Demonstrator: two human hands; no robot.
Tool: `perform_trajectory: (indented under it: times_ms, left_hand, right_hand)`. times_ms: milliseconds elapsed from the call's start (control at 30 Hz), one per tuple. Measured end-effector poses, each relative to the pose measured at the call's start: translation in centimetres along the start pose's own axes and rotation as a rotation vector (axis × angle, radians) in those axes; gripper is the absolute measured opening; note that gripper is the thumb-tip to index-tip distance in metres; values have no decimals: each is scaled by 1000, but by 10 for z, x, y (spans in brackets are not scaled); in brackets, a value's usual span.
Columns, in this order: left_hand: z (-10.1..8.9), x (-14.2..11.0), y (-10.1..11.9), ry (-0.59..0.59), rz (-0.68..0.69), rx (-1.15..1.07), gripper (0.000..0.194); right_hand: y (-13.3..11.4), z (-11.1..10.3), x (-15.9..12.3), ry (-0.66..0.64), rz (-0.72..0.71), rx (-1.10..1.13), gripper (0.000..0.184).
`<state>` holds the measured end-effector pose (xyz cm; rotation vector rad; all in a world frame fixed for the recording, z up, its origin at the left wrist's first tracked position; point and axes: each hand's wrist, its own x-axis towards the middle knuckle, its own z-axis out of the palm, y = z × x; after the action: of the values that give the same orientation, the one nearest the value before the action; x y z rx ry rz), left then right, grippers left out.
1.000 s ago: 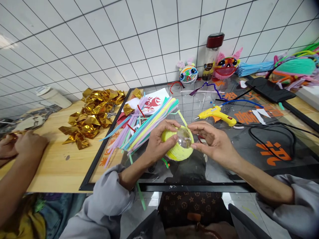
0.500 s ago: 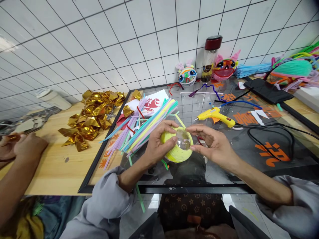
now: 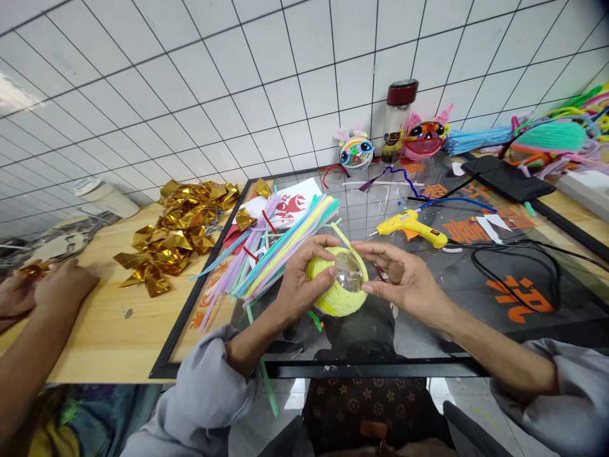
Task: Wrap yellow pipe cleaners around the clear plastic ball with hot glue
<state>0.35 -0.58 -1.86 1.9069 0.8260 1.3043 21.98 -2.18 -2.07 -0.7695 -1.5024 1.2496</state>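
A clear ball (image 3: pixel 339 303), wound with yellow pipe cleaner except for a bare transparent patch, is held just above the dark glass tabletop. My left hand (image 3: pixel 307 273) grips its left side, with the thumb lying across the front. On the right side, the thumb and fingertips of my right hand (image 3: pixel 399 276) pinch the yellow pipe cleaner (image 3: pixel 349 244) at the edge of the bare patch. Its loose end sticks up behind the ball. A bundle of pastel pipe cleaners (image 3: pixel 280 254) lies left of my hands. To the right rests a yellow hot glue gun (image 3: pixel 412 227).
Gold folded paper pieces (image 3: pixel 176 228) are heaped at left, near another person's hands (image 3: pixel 61 285). Along the wall stand two decorated balls, one white-faced (image 3: pixel 356 152) and one pink-eared (image 3: pixel 425 136), and a glass bottle (image 3: pixel 396 127). A black cord (image 3: pixel 518 298) and phone (image 3: pixel 509 176) lie right.
The yellow pipe cleaner now lies closer along the ball's right edge, with my right fingers on it. My left hand keeps its grip. The view has tilted slightly upward.
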Motion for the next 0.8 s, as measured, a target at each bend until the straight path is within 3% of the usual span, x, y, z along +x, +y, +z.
perform_trajectory:
  times_ms: [500, 567, 667, 800]
  left_hand:
    - [0, 2, 0, -5, 24, -16, 19]
    - [0, 2, 0, 0, 16, -4, 19]
    - [1, 3, 1, 3, -2, 14, 18]
    - [2, 3, 1, 6, 7, 1, 16]
  right_hand:
    - [5, -4, 0, -20, 37, -34, 52]
    - [4, -5, 0, 20, -46, -157, 45]
    - [0, -5, 5, 131, -279, -392, 29]
    - [-12, -3, 16, 268, -500, -831, 22]
